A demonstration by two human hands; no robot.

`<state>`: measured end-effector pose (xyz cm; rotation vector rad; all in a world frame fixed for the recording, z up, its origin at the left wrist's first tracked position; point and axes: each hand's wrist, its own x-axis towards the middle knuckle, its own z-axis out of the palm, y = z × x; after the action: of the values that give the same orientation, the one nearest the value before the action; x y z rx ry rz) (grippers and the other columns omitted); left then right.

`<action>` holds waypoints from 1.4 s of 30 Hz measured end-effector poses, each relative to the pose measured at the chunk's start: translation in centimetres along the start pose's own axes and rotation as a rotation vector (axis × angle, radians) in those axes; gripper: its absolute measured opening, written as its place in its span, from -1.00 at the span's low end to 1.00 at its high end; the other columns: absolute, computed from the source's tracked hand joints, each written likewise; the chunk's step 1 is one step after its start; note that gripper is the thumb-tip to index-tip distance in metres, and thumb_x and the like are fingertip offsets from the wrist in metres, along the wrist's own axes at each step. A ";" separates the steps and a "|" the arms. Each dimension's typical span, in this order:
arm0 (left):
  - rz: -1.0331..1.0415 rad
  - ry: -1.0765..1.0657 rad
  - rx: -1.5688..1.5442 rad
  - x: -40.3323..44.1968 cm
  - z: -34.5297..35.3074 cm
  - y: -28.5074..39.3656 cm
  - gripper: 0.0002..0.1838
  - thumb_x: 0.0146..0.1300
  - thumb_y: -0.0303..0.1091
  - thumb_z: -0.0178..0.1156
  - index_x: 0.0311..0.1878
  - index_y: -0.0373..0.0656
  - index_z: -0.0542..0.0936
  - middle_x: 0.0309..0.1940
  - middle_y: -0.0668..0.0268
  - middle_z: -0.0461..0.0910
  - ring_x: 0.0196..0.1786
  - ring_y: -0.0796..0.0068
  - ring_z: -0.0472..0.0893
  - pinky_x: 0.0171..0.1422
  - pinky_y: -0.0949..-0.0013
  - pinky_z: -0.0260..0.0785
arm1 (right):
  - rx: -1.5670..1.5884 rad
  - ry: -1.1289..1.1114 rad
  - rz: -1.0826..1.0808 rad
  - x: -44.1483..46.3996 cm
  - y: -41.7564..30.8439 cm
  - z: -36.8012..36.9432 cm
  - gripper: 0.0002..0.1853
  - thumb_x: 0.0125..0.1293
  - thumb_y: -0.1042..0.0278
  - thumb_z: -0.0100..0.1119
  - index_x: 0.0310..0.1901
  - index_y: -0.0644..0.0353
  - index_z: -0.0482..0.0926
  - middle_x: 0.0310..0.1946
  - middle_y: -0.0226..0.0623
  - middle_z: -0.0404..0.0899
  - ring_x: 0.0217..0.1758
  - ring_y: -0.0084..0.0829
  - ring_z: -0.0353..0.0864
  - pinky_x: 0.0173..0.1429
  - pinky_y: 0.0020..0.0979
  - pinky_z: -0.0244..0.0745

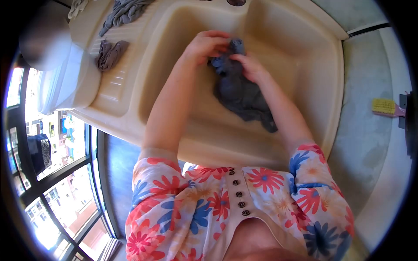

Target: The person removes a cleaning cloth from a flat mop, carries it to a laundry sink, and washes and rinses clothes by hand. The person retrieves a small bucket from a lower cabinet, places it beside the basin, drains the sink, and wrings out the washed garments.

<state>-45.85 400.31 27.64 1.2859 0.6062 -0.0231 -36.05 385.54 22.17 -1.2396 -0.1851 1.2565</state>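
Observation:
A dark grey, wet-looking cloth point(244, 95) is bunched up in the beige sink basin point(300, 82). My left hand point(208, 45) has its fingers curled at the cloth's upper left end. My right hand point(249, 67) grips the same end from the other side, thumb over a twisted bluish-grey fold. Below my hands the rest of the cloth spreads loosely over the basin floor toward my right forearm. Whether it is a garment or a rag, I cannot tell.
On the ribbed drainboard point(115, 89) at left lie a crumpled brownish-grey cloth point(109, 55) and a grey cloth point(126, 13). A white bucket point(72, 82) stands at its edge. A yellow-bristled brush point(385, 107) is at far right. Windows point(65, 187) line the left.

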 end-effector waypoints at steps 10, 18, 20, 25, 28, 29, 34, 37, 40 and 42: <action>0.122 -0.177 0.467 1.2 2.1 -6.2 -0.43 -0.15 -0.35 0.37 0.01 -0.22 0.44 -0.12 0.26 0.50 -0.05 0.45 0.44 0.09 0.42 0.25 | -0.088 -0.235 -0.132 -6.2 -10.3 -2.3 -0.76 0.08 0.53 0.06 -0.18 0.39 0.45 -0.30 -0.22 0.55 -0.22 -0.42 0.56 -0.08 -0.38 0.47; 0.213 0.101 0.682 -2.0 -1.4 0.1 -0.66 -0.12 -0.32 0.12 -0.20 -0.21 0.57 -0.41 0.28 0.55 -0.31 0.44 0.50 -0.16 0.42 0.34 | -0.187 -0.041 -0.323 -10.8 -16.1 -5.5 -0.68 0.21 0.37 0.07 -0.04 0.35 0.39 -0.16 -0.28 0.52 -0.14 -0.44 0.53 -0.05 -0.38 0.45; 0.245 0.184 0.865 -3.1 -0.6 1.9 -0.63 -0.11 -0.25 0.15 -0.16 -0.13 0.57 -0.33 0.15 0.59 -0.19 0.24 0.55 -0.05 0.31 0.37 | -0.188 -0.050 -0.337 -11.3 -16.5 -5.5 -0.66 0.22 0.32 0.07 -0.03 0.34 0.38 -0.15 -0.29 0.52 -0.12 -0.44 0.53 -0.03 -0.38 0.44; 0.399 0.527 0.993 -2.5 -0.6 1.8 -0.65 0.03 -0.12 0.08 -0.11 -0.01 0.55 -0.21 0.13 0.55 -0.12 0.16 0.52 0.00 0.25 0.33 | -0.215 -0.052 -0.368 -12.1 -16.9 -4.0 -0.66 0.24 0.30 0.06 -0.02 0.34 0.39 -0.12 -0.30 0.51 -0.12 -0.45 0.53 0.00 -0.41 0.42; 0.429 0.851 0.683 -1.5 -0.1 1.0 -0.60 0.09 -0.01 0.03 -0.05 0.02 0.52 -0.11 0.09 0.50 -0.07 0.13 0.49 0.04 0.25 0.32 | -0.303 -0.059 -0.446 -14.0 -16.0 0.7 -0.67 0.23 0.28 0.07 -0.07 0.34 0.42 -0.16 -0.30 0.52 -0.16 -0.48 0.53 -0.02 -0.44 0.42; 0.426 0.957 0.534 -1.1 -0.3 0.4 -0.57 0.10 0.04 0.02 -0.03 0.03 0.51 -0.08 0.07 0.48 -0.05 0.13 0.48 0.06 0.26 0.31 | -0.526 0.003 -0.509 -14.5 -14.7 2.8 -0.69 0.22 0.25 0.09 -0.10 0.30 0.47 -0.23 -0.35 0.54 -0.21 -0.54 0.51 -0.08 -0.49 0.41; 0.573 0.614 0.168 -5.3 2.2 -0.7 -0.48 0.14 0.04 -0.03 0.02 -0.16 0.39 -0.08 0.15 0.45 -0.01 0.21 0.43 0.16 0.19 0.19 | -1.389 -0.534 -0.769 -13.7 -7.6 9.5 -0.46 0.06 0.16 0.20 0.07 0.20 0.37 0.07 -0.10 0.33 0.15 -0.22 0.30 0.21 -0.32 0.20; 1.065 0.424 0.867 -7.1 1.7 -1.4 -0.68 0.16 -0.17 -0.01 -0.11 -0.18 0.42 -0.17 0.20 0.47 -0.06 0.22 0.43 0.19 0.19 0.13 | -1.303 -0.442 -0.596 -13.3 -11.1 10.7 -0.58 0.16 0.28 0.13 0.06 0.16 0.40 0.06 -0.25 0.40 0.16 -0.42 0.32 0.18 -0.40 0.24; 1.208 0.404 1.091 -8.6 0.7 0.5 -0.77 0.17 -0.25 -0.02 -0.20 -0.19 0.43 -0.26 0.22 0.46 -0.14 0.25 0.43 0.13 0.21 0.17 | -0.937 -0.316 -0.529 -10.6 -14.3 12.1 -0.70 0.26 0.41 -0.02 0.02 0.23 0.42 -0.07 -0.35 0.49 0.03 -0.55 0.42 0.11 -0.49 0.29; 1.201 0.441 0.958 -9.2 -0.3 1.6 -0.79 0.17 -0.27 -0.03 -0.23 -0.20 0.44 -0.30 0.23 0.45 -0.18 0.27 0.42 0.08 0.25 0.19 | -0.941 -0.350 -0.725 -9.6 -16.3 17.1 -0.72 0.28 0.44 -0.08 0.01 0.26 0.42 -0.08 -0.34 0.50 0.01 -0.55 0.44 0.09 -0.51 0.31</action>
<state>-53.18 398.22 32.96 2.4511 0.0596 1.0979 -41.72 391.31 46.32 -1.4893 -1.4729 0.7067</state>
